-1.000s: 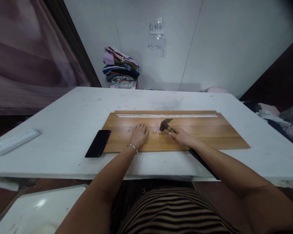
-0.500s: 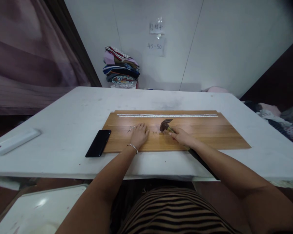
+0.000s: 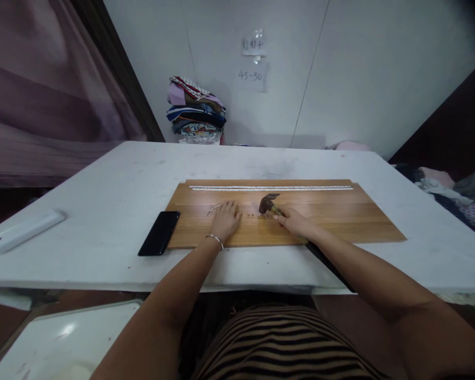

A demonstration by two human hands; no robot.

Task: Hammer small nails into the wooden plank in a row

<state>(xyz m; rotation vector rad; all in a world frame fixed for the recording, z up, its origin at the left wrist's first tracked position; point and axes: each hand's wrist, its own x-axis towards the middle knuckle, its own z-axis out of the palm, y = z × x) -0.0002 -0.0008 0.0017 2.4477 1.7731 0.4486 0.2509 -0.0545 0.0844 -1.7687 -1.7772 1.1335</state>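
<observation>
Board: a flat rectangular brown wood-grain board point(image 3: 340, 216) is laid on a white table point(image 3: 103, 200).
Right hand: a claw hammer with a dark metal head and black lower handle point(image 3: 266, 204) is gripped by the right hand point(image 3: 295, 221), its fingers closed around the handle; whether the head is touching the board cannot be told.
Left hand: the left hand point(image 3: 226, 220) is rested palm down on the board, fingers extended and slightly spread.
Loose nails: thin silver metal nails point(image 3: 212, 210) are scattered just beside the left fingers.
Nail row: small upright nails point(image 3: 252, 215) are lined up between the hands.
Phone: a black rectangular phone point(image 3: 159, 233) is placed at the board's left edge.
</observation>
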